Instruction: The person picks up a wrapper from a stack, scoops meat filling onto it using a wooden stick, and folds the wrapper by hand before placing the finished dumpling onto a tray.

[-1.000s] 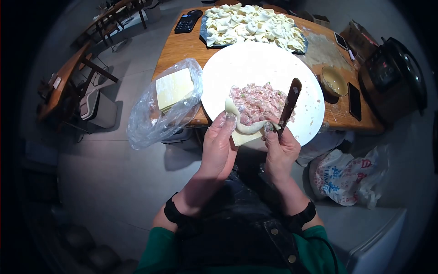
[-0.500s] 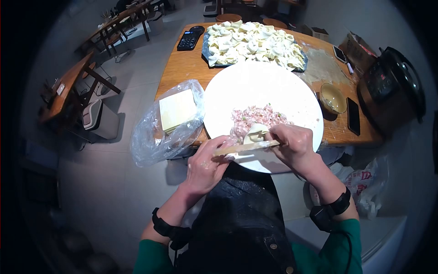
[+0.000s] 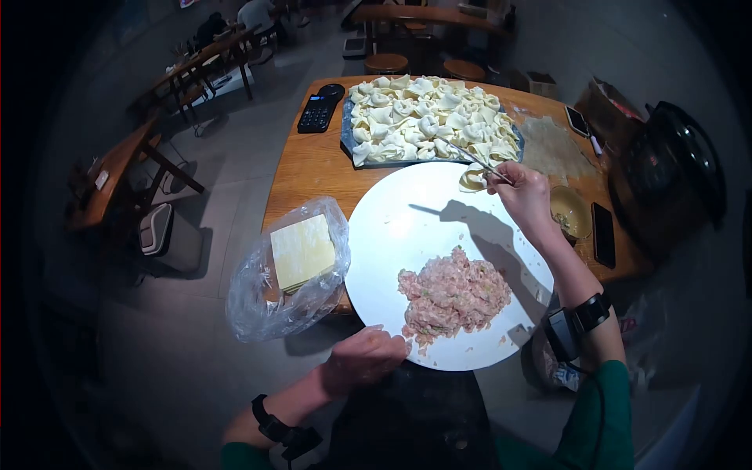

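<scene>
One dumpling [image 3: 472,179]: clamped in right hand [image 3: 520,193] fingers, at plate [image 3: 384,254] far edge, just before tray [image 3: 352,156]
Flat tool [image 3: 479,162]: same grip, long axis slanting toward tray
Left hand [image 3: 365,357]: farther off, fingers curled together

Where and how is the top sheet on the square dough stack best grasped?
Probably pinch the top sheet by its near edge, coming down from above with the left hand: the stack lies flat, its layered edges show on that side, and the plastic bag bunches around it.
</scene>
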{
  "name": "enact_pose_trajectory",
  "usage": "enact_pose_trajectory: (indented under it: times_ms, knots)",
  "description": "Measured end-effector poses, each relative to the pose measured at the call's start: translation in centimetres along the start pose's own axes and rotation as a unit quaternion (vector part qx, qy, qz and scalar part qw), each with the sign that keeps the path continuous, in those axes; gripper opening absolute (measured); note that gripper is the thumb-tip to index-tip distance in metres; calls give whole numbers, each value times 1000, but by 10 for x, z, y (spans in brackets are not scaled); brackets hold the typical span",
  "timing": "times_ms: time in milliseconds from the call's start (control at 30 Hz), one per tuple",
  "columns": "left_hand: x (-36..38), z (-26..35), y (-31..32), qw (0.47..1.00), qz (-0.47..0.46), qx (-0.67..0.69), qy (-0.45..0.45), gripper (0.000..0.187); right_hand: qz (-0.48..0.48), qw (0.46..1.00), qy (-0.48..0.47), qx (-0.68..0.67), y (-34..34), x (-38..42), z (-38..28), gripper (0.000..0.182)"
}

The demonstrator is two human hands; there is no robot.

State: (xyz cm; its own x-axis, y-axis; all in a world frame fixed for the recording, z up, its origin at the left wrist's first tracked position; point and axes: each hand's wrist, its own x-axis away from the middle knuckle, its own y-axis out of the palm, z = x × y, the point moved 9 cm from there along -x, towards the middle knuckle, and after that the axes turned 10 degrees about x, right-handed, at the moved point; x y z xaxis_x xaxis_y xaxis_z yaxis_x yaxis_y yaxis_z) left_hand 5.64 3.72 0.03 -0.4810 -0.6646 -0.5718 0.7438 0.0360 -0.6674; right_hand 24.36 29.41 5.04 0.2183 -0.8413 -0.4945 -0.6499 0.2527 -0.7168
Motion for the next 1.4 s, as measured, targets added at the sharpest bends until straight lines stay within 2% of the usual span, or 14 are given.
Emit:
enact_pose_trajectory:
  times_ms: [133,367,500,633,700,733,767,800,833,867,933,1167,1333,1400]
  knots:
    - [6,2,-1,998,25,14,55,31,-13,993,52,106,29,-47,17,13]
    - [5,-3,1,999,-26,-36,26,35,-16,970,-49,237,107,-82,15,14]
    - [3,-5,0,999,-35,-11,10,34,-83,952,-88,281,116,-81,13,14]
    - [-11,-4,-14,1000,-18,-13,18,31,-40,971,-84,220,87,-79,-2,19]
    - [-16,-12,-36,999,9,-33,-15,24,-64,970,-98,212,94,-77,1,18]
    - [-7,-25,-53,996,84,-40,-17,30,-93,968,-115,203,107,-73,0,17]
    - [-4,-48,-78,978,172,76,-87,30,-135,963,-87,217,111,-71,2,20]
    - [-11,-49,-99,978,166,-82,-91,28,-155,962,-53,220,109,-73,7,22]
    - [-6,-67,-115,966,172,-127,-148,26,-161,973,7,165,98,-71,7,27]
    - [0,-84,-125,953,170,-149,-200,22,-126,989,-9,73,94,-72,20,31]
    - [5,-97,-129,948,143,-179,-220,20,-143,979,9,-142,71,-43,-5,38]
    - [-5,-94,-112,947,54,-234,-214,14,-253,920,99,-282,3,125,-39,33]
    - [-11,-96,-95,930,-17,-318,-185,10,-200,967,80,-139,-37,202,-41,35]
    - [-13,-98,-88,928,-33,-323,-186,11,-175,983,-24,-59,-49,216,-67,38]
